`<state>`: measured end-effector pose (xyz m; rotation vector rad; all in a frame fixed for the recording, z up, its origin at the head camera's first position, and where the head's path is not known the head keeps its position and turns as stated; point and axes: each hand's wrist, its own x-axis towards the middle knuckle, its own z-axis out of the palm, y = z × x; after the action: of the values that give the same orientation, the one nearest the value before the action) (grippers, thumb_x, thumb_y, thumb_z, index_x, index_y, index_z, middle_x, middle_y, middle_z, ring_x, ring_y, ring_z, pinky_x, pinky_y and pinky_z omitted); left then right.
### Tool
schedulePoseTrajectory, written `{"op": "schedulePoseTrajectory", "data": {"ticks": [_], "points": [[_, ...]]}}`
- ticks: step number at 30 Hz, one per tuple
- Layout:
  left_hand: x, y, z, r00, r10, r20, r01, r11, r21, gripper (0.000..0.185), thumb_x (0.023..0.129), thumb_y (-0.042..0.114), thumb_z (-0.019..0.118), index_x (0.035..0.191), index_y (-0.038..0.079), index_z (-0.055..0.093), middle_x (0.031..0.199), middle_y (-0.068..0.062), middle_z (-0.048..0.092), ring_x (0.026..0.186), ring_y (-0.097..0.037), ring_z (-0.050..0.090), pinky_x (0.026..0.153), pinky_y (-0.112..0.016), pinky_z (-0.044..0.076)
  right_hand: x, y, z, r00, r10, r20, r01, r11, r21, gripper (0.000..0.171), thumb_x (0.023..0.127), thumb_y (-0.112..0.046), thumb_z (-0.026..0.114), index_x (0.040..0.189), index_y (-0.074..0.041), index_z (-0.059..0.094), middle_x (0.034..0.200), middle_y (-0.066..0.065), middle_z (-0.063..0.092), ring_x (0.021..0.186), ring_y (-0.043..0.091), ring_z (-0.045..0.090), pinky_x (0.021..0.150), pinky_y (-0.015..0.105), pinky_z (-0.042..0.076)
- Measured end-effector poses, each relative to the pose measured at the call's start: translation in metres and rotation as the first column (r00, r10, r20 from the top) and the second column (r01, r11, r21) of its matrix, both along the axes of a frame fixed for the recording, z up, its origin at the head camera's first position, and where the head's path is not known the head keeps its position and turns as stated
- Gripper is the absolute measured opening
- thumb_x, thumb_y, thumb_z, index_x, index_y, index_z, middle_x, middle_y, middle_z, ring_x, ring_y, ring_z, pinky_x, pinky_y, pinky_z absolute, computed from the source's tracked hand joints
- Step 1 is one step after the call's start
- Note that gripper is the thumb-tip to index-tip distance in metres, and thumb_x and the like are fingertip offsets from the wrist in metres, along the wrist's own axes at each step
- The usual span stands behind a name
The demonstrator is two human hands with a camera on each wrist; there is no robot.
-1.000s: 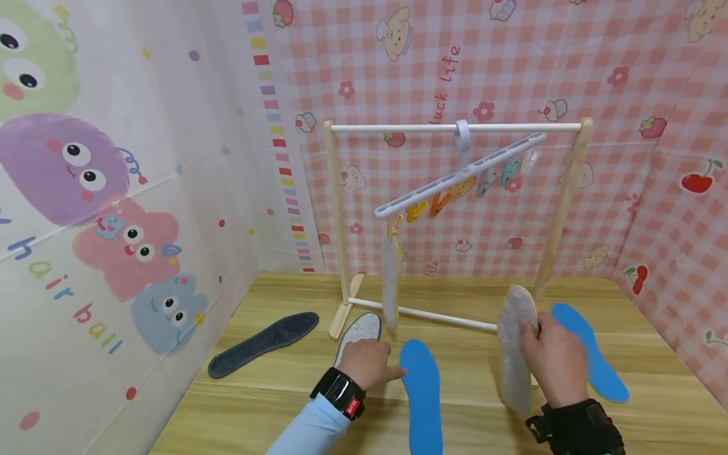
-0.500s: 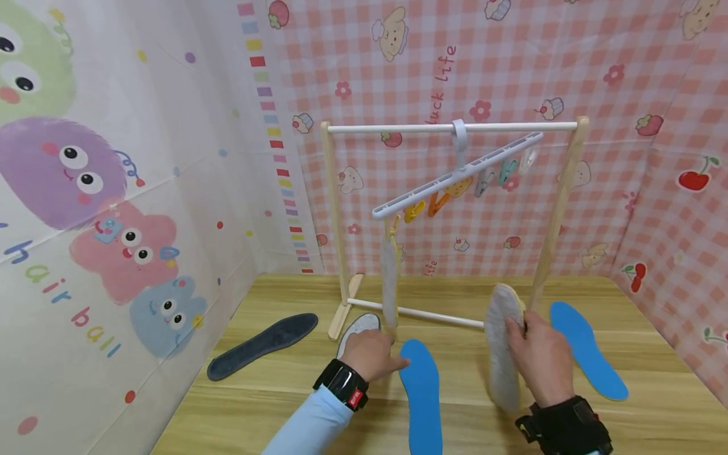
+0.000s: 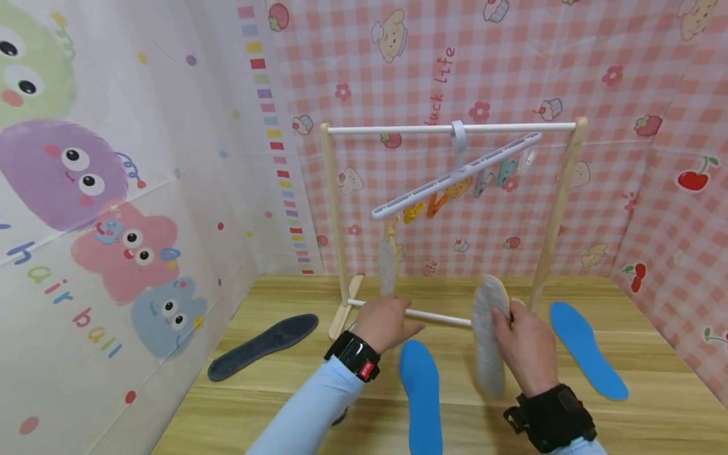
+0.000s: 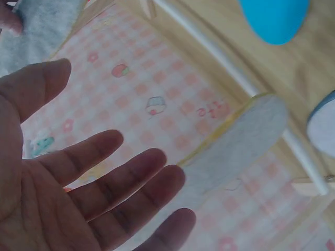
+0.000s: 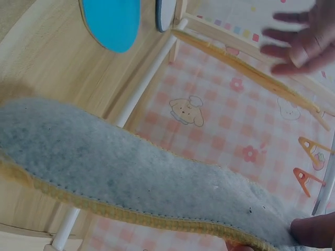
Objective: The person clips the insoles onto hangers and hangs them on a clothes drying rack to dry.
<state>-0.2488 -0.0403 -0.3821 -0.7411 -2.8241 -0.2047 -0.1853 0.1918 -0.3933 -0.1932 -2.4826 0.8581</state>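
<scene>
My right hand (image 3: 526, 347) pinches a grey felt insole (image 5: 131, 162) with yellow edging, thumb on its felt face, holding it upright over the table's right side. My left hand (image 3: 383, 323) holds nothing; its fingers are spread and loosely bent in the left wrist view. It is just below and in front of a matching insole (image 4: 235, 141) that hangs from the low left end of a tilted pale hanger (image 3: 455, 180). Along the hanger are clothes pegs, among them a yellow peg (image 3: 414, 212), an orange peg (image 3: 436, 205) and a teal peg (image 3: 506, 170).
A wooden rack (image 3: 557, 215) with white rods carries the hanger. On the table lie a dark insole (image 3: 264, 346) at left, a blue insole (image 3: 421, 392) in the middle and another blue insole (image 3: 586, 351) at right. My left arm mostly hides a white-faced insole (image 4: 322, 128).
My left hand has risen from over the white-faced insole toward the hanging one, moving slightly right. My right hand has carried its insole to the left.
</scene>
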Motion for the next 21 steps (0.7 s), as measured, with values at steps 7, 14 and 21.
{"op": "schedulePoseTrajectory", "data": {"ticks": [7, 14, 21], "points": [[-0.011, 0.017, 0.028, 0.999, -0.040, 0.010, 0.039, 0.996, 0.079, 0.054, 0.093, 0.047, 0.066, 0.132, 0.009, 0.062, 0.113, -0.009, 0.069, 0.094, -0.022, 0.067, 0.071, -0.034, 0.055, -0.003, -0.005, 0.002, 1.000, 0.000, -0.003, 0.000, 1.000, -0.020, 0.024, 0.099, -0.021, 0.061, 0.092, 0.002, 0.060, 0.076, 0.016, 0.063, 0.061, 0.027, 0.057, 0.051, 0.034, 0.040], [-0.027, 0.034, 0.048, 0.998, -0.057, -0.032, 0.062, 0.980, 0.191, 0.053, 0.096, 0.043, 0.064, 0.133, 0.006, 0.059, 0.117, -0.011, 0.066, 0.101, -0.023, 0.065, 0.082, -0.035, 0.053, -0.005, -0.008, 0.003, 1.000, 0.009, -0.009, -0.009, 1.000, -0.020, 0.025, 0.099, -0.022, 0.061, 0.086, 0.000, 0.058, 0.072, 0.012, 0.056, 0.058, 0.026, 0.052, 0.050, 0.034, 0.036], [-0.044, 0.044, 0.058, 0.998, 0.007, -0.064, 0.012, 0.956, 0.292, 0.044, 0.095, 0.041, 0.066, 0.112, 0.001, 0.068, 0.109, -0.013, 0.066, 0.092, -0.023, 0.065, 0.076, -0.034, 0.053, -0.005, -0.008, 0.003, 1.000, 0.022, -0.004, -0.022, 0.999, -0.025, 0.026, 0.100, -0.023, 0.060, 0.085, -0.001, 0.057, 0.069, 0.010, 0.055, 0.056, 0.025, 0.052, 0.049, 0.035, 0.036]]}}
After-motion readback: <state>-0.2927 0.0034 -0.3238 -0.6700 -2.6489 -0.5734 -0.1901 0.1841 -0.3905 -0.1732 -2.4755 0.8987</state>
